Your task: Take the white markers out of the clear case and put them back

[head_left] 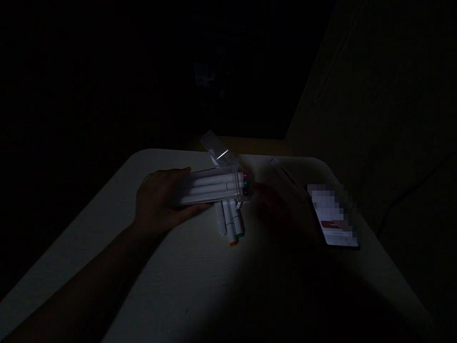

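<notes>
Light is scarce in here, and most of what I can make out lies on the pale table with rounded far corners. Toward the middle of its far edge, the person's left hand is wrapped around a clear plastic case, thumb on the near side and fingers on the far side. The case lies sideways, its mouth facing the table's right edge, with several white markers inside; pink, blue and purple ends show at the opening. A clear flap sticks up from behind the case toward the far edge. Three loose markers lie partly under the case, pointing toward the near edge, one tipped orange and one green. The right hand is just beside the mouth of the case, so deep in shadow that I cannot tell whether its fingers grip anything. Near the far right corner lies a slim pale object, too dim to name. A phone with its screen lit rests by the right edge, and a thin cord hangs along the wall past that corner.
</notes>
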The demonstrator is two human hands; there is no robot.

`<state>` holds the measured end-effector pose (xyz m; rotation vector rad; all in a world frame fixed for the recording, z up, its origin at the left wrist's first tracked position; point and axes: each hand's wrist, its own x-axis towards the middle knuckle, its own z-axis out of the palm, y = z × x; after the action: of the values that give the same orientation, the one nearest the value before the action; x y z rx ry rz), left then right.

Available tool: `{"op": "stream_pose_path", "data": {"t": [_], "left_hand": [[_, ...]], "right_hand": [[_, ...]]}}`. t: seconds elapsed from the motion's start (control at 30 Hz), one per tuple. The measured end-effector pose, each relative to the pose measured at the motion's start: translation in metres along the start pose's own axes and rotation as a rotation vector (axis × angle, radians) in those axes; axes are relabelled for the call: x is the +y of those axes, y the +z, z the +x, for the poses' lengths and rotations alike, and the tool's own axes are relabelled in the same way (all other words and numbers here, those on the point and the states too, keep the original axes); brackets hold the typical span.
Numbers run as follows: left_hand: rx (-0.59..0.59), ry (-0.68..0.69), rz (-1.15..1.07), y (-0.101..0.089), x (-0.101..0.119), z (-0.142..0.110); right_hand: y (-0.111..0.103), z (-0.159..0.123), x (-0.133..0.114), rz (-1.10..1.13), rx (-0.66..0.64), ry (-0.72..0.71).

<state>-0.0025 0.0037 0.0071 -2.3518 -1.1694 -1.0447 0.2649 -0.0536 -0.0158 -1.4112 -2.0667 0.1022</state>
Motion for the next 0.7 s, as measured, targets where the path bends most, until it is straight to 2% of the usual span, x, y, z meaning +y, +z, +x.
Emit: {"op": "stream_pose_path", "data": {"t": [0.1,0.3,0.5,0.7], "left_hand": [[0.009,-0.015,-0.018,0.000,0.002,0.000],[-0.001,-0.022,-0.034,0.000,0.001,0.000],[0.006,-0.012,-0.057,0.000,0.000,0.000],[0.002,-0.013,-0.043,0.000,0.000,0.000]], "right_hand": [[-0.006,0.005,0.009,-0.197,0.067,0.077],[-0.017,0.006,0.012,-0.337,0.106,0.170],[-0.013,0.004,0.009,-0.426,0.084,0.214],[-0.013,0.006,0.010,-0.424,0.071,0.201]]}}
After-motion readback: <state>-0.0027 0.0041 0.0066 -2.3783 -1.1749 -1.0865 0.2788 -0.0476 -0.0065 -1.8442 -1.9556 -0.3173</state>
